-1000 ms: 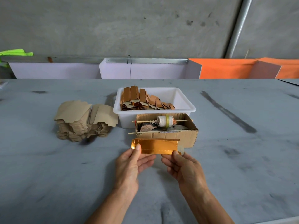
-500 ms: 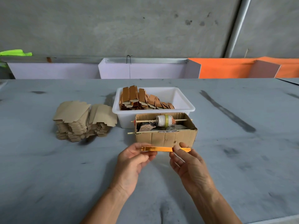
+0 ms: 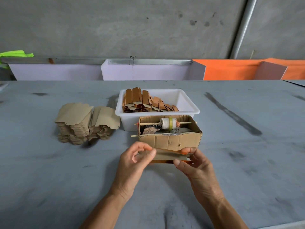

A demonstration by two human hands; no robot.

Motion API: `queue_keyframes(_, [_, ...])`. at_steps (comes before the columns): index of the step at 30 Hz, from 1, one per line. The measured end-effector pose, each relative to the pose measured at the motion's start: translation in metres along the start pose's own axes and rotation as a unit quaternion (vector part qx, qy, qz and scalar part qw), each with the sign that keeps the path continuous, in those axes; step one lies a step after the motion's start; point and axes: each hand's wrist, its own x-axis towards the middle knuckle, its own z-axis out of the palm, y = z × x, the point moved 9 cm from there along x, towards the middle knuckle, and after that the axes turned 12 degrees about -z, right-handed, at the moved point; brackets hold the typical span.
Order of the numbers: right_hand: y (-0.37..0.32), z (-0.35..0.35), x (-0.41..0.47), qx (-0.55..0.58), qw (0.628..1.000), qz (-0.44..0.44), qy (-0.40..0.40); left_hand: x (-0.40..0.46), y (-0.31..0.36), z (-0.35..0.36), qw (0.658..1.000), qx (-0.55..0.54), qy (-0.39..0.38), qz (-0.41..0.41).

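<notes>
Head view: card strip (image 3: 168, 155), long axis 9–3 o'clock, spans btwn hands; L hand (image 3: 133, 164) pinches 9 end, R hand (image 3: 196, 167) pinches 3 end, equally near.

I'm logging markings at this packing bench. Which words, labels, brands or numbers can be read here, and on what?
No readable text anywhere in this view.
The folded card pinched by the left hand and right hand shows only plain tan and shiny orange faces.
The cardboard box, white tub, folded pieces in it and stack of flat blanks carry no visible print.
</notes>
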Motion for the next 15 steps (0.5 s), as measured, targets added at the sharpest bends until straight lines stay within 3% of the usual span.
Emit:
queue_keyframes(6, [0.003,0.001,-0.001,-0.022,1.0,0.002,-0.019,0.009,-0.016,-0.01,0.992,-0.035,0.067,-0.097])
queue_keyframes(15, [0.008,0.002,-0.002,-0.019,0.999,0.025,-0.019,0.014,-0.015,-0.009,0.993,0.067,0.037,-0.084])
